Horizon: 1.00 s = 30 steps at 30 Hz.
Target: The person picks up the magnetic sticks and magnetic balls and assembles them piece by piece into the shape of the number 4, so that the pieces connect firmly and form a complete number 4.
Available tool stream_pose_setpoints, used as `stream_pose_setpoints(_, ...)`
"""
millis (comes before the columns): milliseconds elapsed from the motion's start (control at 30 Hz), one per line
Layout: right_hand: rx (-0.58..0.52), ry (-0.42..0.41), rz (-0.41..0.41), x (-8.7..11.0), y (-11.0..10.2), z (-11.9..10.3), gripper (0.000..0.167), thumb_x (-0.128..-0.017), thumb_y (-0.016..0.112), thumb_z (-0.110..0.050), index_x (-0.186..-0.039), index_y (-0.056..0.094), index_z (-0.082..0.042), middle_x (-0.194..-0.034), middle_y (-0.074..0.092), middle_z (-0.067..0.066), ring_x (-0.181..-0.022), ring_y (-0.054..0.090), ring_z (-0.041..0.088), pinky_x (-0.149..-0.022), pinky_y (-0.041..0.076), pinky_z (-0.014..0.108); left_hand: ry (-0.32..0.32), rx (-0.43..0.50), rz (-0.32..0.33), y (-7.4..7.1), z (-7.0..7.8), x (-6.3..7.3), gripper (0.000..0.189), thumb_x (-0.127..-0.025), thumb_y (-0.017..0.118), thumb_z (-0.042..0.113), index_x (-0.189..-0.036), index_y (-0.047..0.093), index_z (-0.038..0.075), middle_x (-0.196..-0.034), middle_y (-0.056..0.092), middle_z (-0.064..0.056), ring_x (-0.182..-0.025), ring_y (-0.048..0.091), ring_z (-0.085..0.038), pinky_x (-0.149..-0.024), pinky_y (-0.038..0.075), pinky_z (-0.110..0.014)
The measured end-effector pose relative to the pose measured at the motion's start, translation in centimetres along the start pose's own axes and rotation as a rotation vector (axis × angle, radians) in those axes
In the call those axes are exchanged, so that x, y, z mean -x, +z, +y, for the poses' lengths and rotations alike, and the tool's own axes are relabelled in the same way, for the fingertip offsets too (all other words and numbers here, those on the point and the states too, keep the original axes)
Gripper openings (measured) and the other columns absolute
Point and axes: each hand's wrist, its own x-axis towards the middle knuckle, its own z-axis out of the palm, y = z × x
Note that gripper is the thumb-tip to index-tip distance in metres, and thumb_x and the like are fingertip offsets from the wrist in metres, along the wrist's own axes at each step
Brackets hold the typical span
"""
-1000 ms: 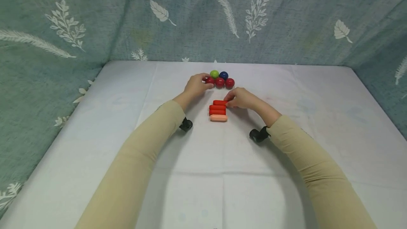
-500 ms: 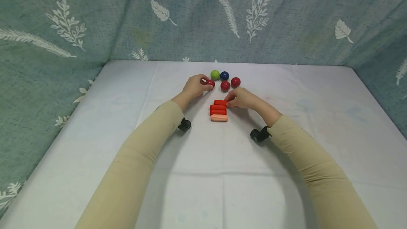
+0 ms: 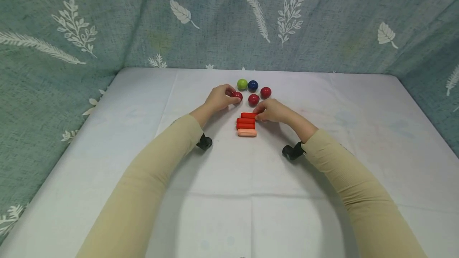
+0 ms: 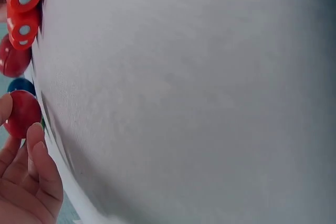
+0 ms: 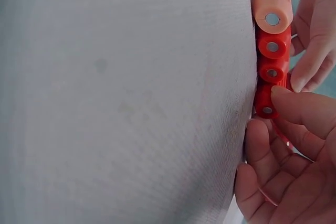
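My left hand [image 3: 218, 98] pinches a glossy red ball [image 3: 238, 97] between thumb and fingers; the left wrist view shows this red ball [image 4: 23, 115] close up. My right hand [image 3: 273, 110] holds the right end of the farthest red magnetic rod [image 3: 247, 115], thumb on top. Two more red magnetic rods [image 3: 245, 126] lie side by side just nearer, then a ribbed peach magnetic rod [image 3: 246, 133]. Round metal ends show on the rods in the right wrist view, where the peach rod [image 5: 272, 1] is uppermost.
Beyond the rods sit a green ball [image 3: 242, 84], a dark blue ball [image 3: 252, 86] and two loose red balls, one nearer red ball [image 3: 253, 99] and one farther right red ball [image 3: 265, 92]. A white cloth [image 3: 229, 218] covers the table; a patterned green curtain [image 3: 215, 23] hangs behind.
The row of three red balls has come apart: my left hand drew its ball slightly nearer, while the other two shifted right and separated. My right hand stayed at the rod.
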Motion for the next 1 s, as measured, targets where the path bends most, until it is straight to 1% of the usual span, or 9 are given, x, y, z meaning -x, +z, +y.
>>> stream_pose_setpoints(100, -0.002, 0.001, 0.004, -0.1, 0.0, 0.0, 0.02, -0.088, 0.058, -0.011, -0.106, 0.065, -0.005, -0.082, 0.058, 0.006, -0.073, 0.05, 0.017, -0.064, 0.041, 0.024, 0.003, 0.003, -0.023, -0.2, 0.0, 0.2, 0.04, -0.086, 0.064, 0.027, -0.12, 0.051, 0.009, -0.117, 0.056, -0.007, -0.088, 0.052, -0.018, -0.069, 0.049, -0.026)
stream_pose_setpoints(267, -0.009, -0.013, 0.022, -0.2, 0.1, 0.1, 0.021, -0.087, 0.059, -0.009, -0.106, 0.065, -0.004, -0.082, 0.059, 0.007, -0.071, 0.049, 0.016, -0.063, 0.041, 0.023, 0.012, -0.011, -0.042, -0.7, 0.0, 0.9, 0.042, -0.086, 0.063, 0.026, -0.122, 0.051, 0.009, -0.118, 0.056, -0.008, -0.092, 0.053, -0.019, -0.072, 0.05, -0.027)
stream_pose_setpoints(333, -0.019, -0.016, 0.026, -0.2, 0.2, 0.1, 0.022, -0.087, 0.059, -0.009, -0.108, 0.064, -0.003, -0.086, 0.06, 0.008, -0.072, 0.05, 0.017, -0.064, 0.042, 0.023, 0.014, -0.02, -0.05, -0.9, -0.1, 1.1, 0.043, -0.086, 0.064, 0.026, -0.124, 0.051, 0.009, -0.119, 0.056, -0.009, -0.092, 0.054, -0.019, -0.071, 0.05, -0.027)
stream_pose_setpoints(467, -0.023, -0.007, 0.032, -0.3, 0.3, 0.0, 0.024, -0.088, 0.058, -0.009, -0.111, 0.063, -0.003, -0.093, 0.061, 0.01, -0.075, 0.051, 0.018, -0.065, 0.043, 0.023, 0.025, -0.039, -0.072, -1.1, -0.2, 1.5, 0.044, -0.086, 0.064, 0.027, -0.126, 0.052, 0.011, -0.12, 0.056, -0.008, -0.087, 0.056, -0.02, -0.066, 0.049, -0.026)
stream_pose_setpoints(567, -0.014, -0.009, 0.035, -0.3, 0.3, 0.0, 0.025, -0.088, 0.058, -0.009, -0.111, 0.063, -0.003, -0.096, 0.061, 0.011, -0.077, 0.051, 0.019, -0.066, 0.044, 0.023, 0.04, -0.049, -0.081, -1.3, -0.4, 1.8, 0.044, -0.086, 0.064, 0.027, -0.125, 0.053, 0.011, -0.12, 0.057, -0.008, -0.083, 0.056, -0.02, -0.063, 0.048, -0.025)
stream_pose_setpoints(700, -0.004, -0.021, 0.04, -0.5, 0.2, -0.2, 0.024, -0.088, 0.058, -0.008, -0.111, 0.063, -0.002, -0.099, 0.062, 0.012, -0.081, 0.051, 0.02, -0.07, 0.045, 0.025, 0.044, -0.064, -0.086, -1.4, -0.6, 2.0, 0.043, -0.086, 0.064, 0.027, -0.124, 0.054, 0.011, -0.119, 0.057, -0.007, -0.081, 0.056, -0.019, -0.06, 0.048, -0.024)
stream_pose_setpoints(800, 0.004, -0.021, 0.039, -0.7, 0.2, -0.2, 0.024, -0.088, 0.058, -0.009, -0.111, 0.063, -0.002, -0.101, 0.062, 0.012, -0.083, 0.051, 0.02, -0.073, 0.046, 0.026, 0.039, -0.074, -0.093, -1.4, -0.7, 2.2, 0.042, -0.086, 0.064, 0.027, -0.123, 0.054, 0.012, -0.119, 0.057, -0.006, -0.083, 0.056, -0.019, -0.061, 0.048, -0.024)
stream_pose_setpoints(1000, -0.012, 0.017, 0.047, -0.9, 0.2, -0.5, 0.024, -0.088, 0.06, -0.009, -0.111, 0.063, -0.004, -0.104, 0.062, 0.011, -0.087, 0.051, 0.021, -0.077, 0.047, 0.026, 0.04, -0.076, -0.104, -1.6, -1.0, 2.5, 0.041, -0.085, 0.065, 0.025, -0.122, 0.055, 0.012, -0.12, 0.057, -0.006, -0.092, 0.054, -0.019, -0.067, 0.049, -0.026)
